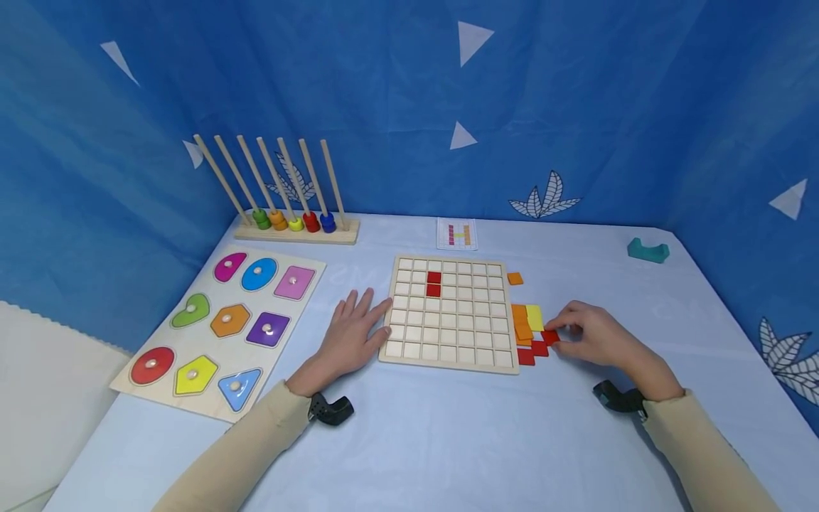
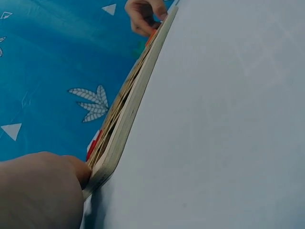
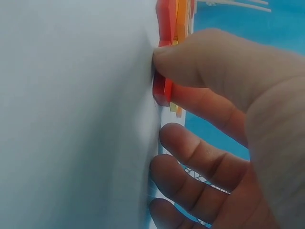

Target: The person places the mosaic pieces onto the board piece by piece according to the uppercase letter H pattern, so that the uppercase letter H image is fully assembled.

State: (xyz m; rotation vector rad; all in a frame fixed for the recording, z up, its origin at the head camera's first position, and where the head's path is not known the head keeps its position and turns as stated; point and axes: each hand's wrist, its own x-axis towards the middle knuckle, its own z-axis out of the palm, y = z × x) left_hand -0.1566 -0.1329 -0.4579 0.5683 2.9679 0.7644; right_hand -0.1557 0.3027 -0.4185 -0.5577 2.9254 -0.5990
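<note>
My left hand (image 1: 348, 334) lies with its fingers spread, thumb and fingertips touching the left edge of a wooden grid board (image 1: 466, 314). Two red square tiles (image 1: 434, 290) sit one above the other in the board's upper cells. Right of the board, my right hand (image 1: 598, 334) pinches a red square tile (image 1: 550, 338) between thumb and index finger. In the right wrist view that red tile (image 3: 161, 90) is low at the tabletop, with the other fingers loosely bent. Beside it lie more red tiles (image 1: 526, 357), orange tiles (image 1: 521, 326) and a yellow tile (image 1: 534, 317).
A pattern card (image 1: 457, 233) lies behind the board, and a lone orange tile (image 1: 515, 278) by its right edge. To the left are a shape puzzle (image 1: 217, 341) and a peg stacker (image 1: 297, 235) with coloured rings. A teal block (image 1: 648, 251) stands far right.
</note>
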